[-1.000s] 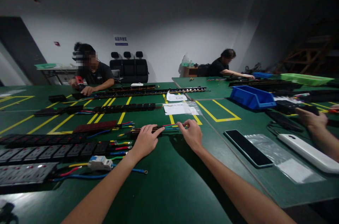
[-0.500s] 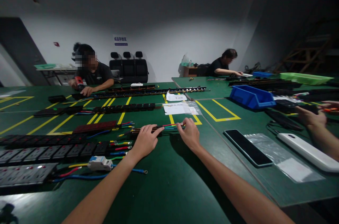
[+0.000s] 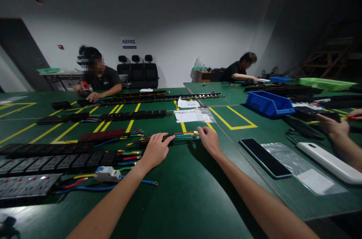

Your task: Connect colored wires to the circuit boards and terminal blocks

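Observation:
My left hand (image 3: 156, 149) is closed over a bundle of coloured wires (image 3: 183, 136) and presses it near the table. Red, yellow-green and blue wires with ring terminals (image 3: 195, 133) stick out to its right; yellow-tipped ends show on its left. Just past those terminals is my right hand (image 3: 209, 141), its fingers curled together at the wire tips. Whatever may be between its fingertips is hidden. Left of my left hand lie black socket strips (image 3: 65, 160) with wire leads, and a grey-white circuit breaker (image 3: 107, 174) joined to coloured wires.
A phone (image 3: 265, 158), a clear plastic bag (image 3: 283, 154) and a white device (image 3: 329, 161) lie to the right, beyond a table seam. Behind them stands a blue bin (image 3: 270, 104). Paper sheets (image 3: 189, 115) lie ahead. Co-workers sit across the table; another person's hands (image 3: 335, 129) work at right.
My right hand has shifted a little right, from over the wire ends to just beyond them, so the terminals now show. My left hand stays in place.

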`<action>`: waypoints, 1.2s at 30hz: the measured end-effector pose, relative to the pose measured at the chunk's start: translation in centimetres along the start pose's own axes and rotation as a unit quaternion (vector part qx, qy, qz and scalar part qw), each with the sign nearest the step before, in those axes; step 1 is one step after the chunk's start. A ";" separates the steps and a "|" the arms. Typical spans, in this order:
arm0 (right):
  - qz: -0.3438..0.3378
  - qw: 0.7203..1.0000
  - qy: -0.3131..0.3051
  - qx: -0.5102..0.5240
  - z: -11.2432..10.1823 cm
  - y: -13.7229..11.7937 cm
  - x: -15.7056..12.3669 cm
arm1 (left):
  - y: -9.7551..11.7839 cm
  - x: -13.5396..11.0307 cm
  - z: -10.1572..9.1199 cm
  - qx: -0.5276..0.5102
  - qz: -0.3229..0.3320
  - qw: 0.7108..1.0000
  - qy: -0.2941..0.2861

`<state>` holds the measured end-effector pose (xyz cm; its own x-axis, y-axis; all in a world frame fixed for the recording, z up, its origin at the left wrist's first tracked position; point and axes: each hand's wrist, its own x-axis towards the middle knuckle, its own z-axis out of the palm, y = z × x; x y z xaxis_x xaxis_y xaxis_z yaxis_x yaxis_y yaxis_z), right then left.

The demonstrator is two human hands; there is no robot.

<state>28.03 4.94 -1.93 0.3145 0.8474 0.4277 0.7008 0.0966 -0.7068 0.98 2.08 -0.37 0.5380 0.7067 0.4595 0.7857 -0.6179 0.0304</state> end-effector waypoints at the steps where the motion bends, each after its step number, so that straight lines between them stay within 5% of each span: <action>1: 0.000 1.000 -0.004 0.000 0.1 0.1 0.0 | 0.0 0.0 0.0 -0.001 -0.001 1.000 0.000; 9: -0.013 0.999 -0.047 -0.010 0.8 0.6 0.0 | -0.1 0.0 0.1 -0.007 -0.008 1.000 0.002; 18: -0.062 0.997 0.000 0.042 1.1 0.4 -0.1 | 0.0 0.1 0.2 -0.010 -0.019 1.000 -0.002; 25: -0.029 0.995 0.012 0.092 2.7 0.3 -0.1 | 0.0 0.1 0.1 -0.004 -0.023 1.000 -0.002; 36: -0.059 0.997 0.013 0.056 2.9 0.3 -0.1 | 0.0 0.1 0.1 0.003 -0.024 1.000 -0.003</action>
<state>26.43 6.42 -3.80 0.2520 0.8127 0.5254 0.6590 0.2535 -0.7082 1.07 2.23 -0.45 0.5018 0.7375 0.4519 0.8122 -0.5815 0.0472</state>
